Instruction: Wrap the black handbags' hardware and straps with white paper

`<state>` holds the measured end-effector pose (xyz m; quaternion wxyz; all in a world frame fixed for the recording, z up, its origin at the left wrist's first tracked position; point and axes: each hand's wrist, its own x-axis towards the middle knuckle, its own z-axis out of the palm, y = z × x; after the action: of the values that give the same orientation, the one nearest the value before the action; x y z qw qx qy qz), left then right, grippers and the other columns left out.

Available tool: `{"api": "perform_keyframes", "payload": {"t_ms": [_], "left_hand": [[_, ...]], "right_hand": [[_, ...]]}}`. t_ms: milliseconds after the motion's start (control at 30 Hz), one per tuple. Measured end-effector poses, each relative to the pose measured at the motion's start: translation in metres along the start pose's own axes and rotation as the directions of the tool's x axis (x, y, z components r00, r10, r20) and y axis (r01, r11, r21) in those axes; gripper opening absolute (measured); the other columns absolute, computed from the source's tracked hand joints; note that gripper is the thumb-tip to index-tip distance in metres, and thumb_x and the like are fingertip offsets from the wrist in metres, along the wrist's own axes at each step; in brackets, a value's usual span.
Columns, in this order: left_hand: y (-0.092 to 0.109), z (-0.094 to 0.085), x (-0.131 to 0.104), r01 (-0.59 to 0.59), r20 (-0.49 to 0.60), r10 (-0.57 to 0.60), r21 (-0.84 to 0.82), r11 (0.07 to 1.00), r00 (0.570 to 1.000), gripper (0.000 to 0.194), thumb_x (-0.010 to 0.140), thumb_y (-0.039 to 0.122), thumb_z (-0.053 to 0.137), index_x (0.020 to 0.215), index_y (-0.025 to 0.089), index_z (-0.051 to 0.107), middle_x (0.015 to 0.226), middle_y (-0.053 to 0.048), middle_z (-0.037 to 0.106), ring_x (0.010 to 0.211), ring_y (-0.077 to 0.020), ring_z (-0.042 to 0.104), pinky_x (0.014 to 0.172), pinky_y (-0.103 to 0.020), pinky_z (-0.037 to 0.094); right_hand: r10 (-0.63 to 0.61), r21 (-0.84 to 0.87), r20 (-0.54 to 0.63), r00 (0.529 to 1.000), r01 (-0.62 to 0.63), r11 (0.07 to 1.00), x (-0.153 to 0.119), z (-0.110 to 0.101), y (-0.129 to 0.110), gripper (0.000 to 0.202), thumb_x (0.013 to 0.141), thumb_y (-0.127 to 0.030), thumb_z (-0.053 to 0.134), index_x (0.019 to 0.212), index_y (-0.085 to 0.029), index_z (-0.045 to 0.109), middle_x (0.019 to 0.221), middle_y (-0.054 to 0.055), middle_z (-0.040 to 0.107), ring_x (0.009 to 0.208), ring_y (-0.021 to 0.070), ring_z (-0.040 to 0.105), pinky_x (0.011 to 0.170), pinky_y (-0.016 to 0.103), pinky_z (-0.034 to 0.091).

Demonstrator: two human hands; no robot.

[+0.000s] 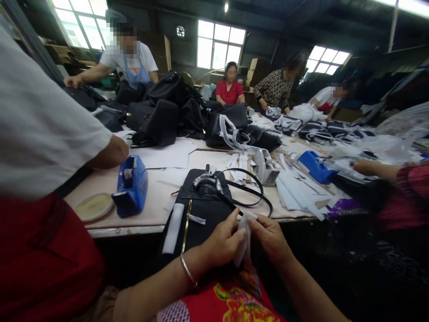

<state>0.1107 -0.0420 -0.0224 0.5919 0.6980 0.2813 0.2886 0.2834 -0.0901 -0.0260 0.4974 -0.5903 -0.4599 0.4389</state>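
Note:
Between my two hands is a strip of white foam wrap (pixel 243 250), folded around part of a thin black strap (pixel 225 199). My left hand (pixel 223 239) pinches the wrap from the left, thumb on top. From the right, the fingers of my right hand (pixel 268 235) are closed on its upper edge. The strap leads back to a black backpack (pixel 204 228) that lies over the table's front edge. A gold zipper (pixel 187 226) runs down the backpack. Another white foam strip (pixel 173 228) lies on it, and its top handle (pixel 206 179) is wrapped in white.
A blue tape dispenser (pixel 130 188) and a round lid-like disc (pixel 94 206) sit to the left. A grey dispenser (pixel 266 167), paper strips (pixel 301 188) and another blue dispenser (pixel 315 166) are on the right. Black bags (pixel 161 120) pile up behind. Co-workers stand close on both sides.

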Motion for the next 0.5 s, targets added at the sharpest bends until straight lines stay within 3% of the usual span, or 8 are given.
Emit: {"api": "perform_keyframes", "payload": {"t_ms": [100, 167, 300, 500], "left_hand": [[0.013, -0.005, -0.008, -0.107, 0.037, 0.101, 0.266, 0.958, 0.994, 0.032, 0.094, 0.029, 0.047, 0.114, 0.016, 0.069, 0.102, -0.009, 0.072, 0.096, -0.0224, 0.063, 0.089, -0.033, 0.046], [0.019, -0.004, -0.013, -0.09, 0.045, 0.079, 0.347, 0.934, 0.996, 0.034, 0.096, 0.03, 0.043, 0.085, 0.017, 0.073, 0.08, -0.006, 0.07, 0.078, -0.0192, 0.061, 0.076, -0.028, 0.045], [0.021, 0.004, -0.014, 0.061, 0.103, -0.08, 0.18, 0.982, 0.991, 0.033, 0.093, 0.033, 0.046, 0.077, 0.015, 0.069, 0.069, -0.001, 0.064, 0.062, -0.0141, 0.055, 0.056, -0.023, 0.037], [0.017, 0.017, -0.009, 0.298, 0.076, -0.296, -0.019, 0.954, 0.952, 0.016, 0.079, 0.022, 0.056, 0.077, 0.011, 0.068, 0.065, 0.001, 0.059, 0.056, -0.0112, 0.047, 0.051, -0.022, 0.033]], "right_hand": [[-0.004, -0.024, -0.183, 0.983, 0.0, 1.0, -0.006, 0.0, -0.009, 0.039, 0.086, -0.052, 0.063, 0.069, -0.017, 0.062, 0.05, -0.005, 0.048, 0.046, 0.0097, 0.042, 0.045, 0.022, 0.031], [-0.027, -0.068, -0.262, 0.965, 0.009, 0.998, -0.011, 0.001, -0.016, 0.042, 0.086, -0.054, 0.062, 0.064, -0.018, 0.059, 0.047, -0.005, 0.048, 0.044, 0.0102, 0.042, 0.044, 0.023, 0.031], [-0.1, -0.17, -0.33, 0.939, 0.045, 0.984, -0.019, 0.006, -0.027, 0.043, 0.087, -0.054, 0.061, 0.061, -0.02, 0.057, 0.049, -0.004, 0.051, 0.046, 0.0116, 0.047, 0.045, 0.024, 0.035], [-0.14, -0.274, -0.33, 0.933, 0.047, 0.96, -0.023, 0.009, -0.032, 0.044, 0.087, -0.053, 0.062, 0.059, -0.02, 0.055, 0.048, -0.003, 0.051, 0.045, 0.0121, 0.047, 0.045, 0.024, 0.036]]}}
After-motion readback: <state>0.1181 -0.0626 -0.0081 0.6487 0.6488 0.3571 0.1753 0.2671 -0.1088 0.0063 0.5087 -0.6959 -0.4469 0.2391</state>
